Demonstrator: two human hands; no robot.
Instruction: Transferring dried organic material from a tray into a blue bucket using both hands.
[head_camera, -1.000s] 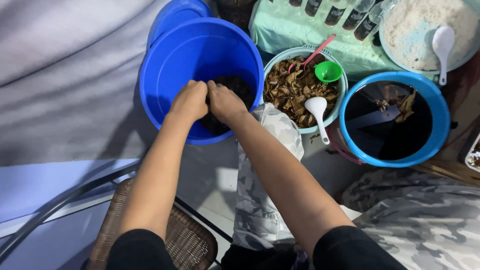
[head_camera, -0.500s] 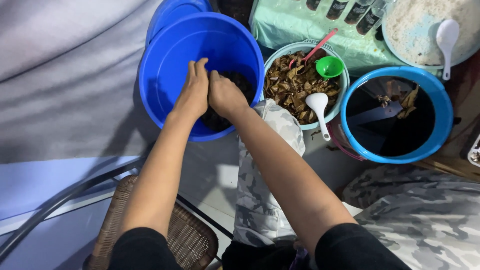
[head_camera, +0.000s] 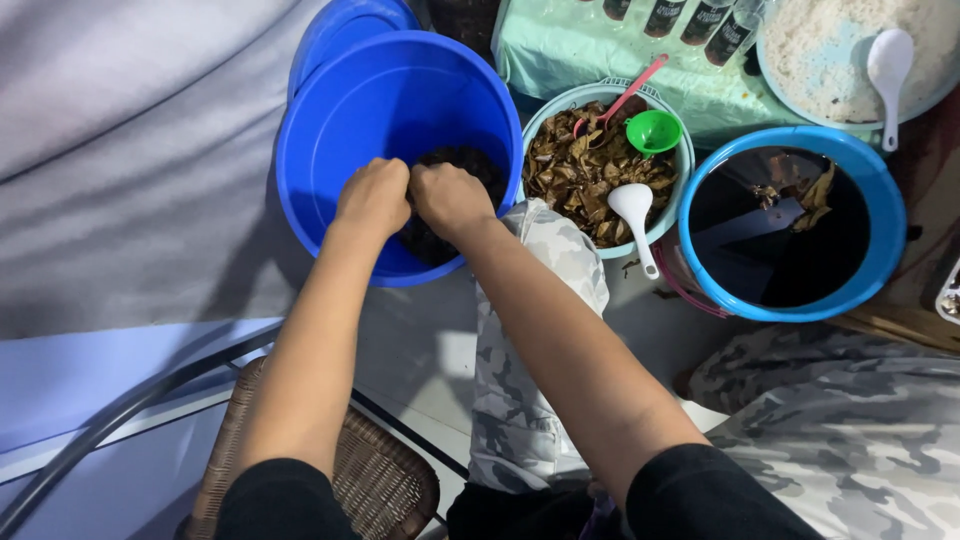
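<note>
Both of my hands reach into a big blue bucket (head_camera: 330, 150) that holds dark soil (head_camera: 460, 165) at its bottom. My left hand (head_camera: 372, 197) and my right hand (head_camera: 450, 197) are side by side, knuckles up, fingers curled down into the dark soil. What lies under the fingers is hidden. A camouflage-patterned bag (head_camera: 525, 340) stands between my forearms, just below the bucket's rim.
A pale bowl of dry brown leaves (head_camera: 580, 170) holds a white spoon (head_camera: 635, 212) and a green funnel (head_camera: 653, 131). A blue tub of dark liquid (head_camera: 790, 225) sits to the right. A plate of white grains (head_camera: 850, 45) lies beyond, a wicker stool (head_camera: 380, 480) below.
My two hands have turned from fingers pointing up along the bucket wall to knuckles up, and they press lower into the dark soil. The rest stays put.
</note>
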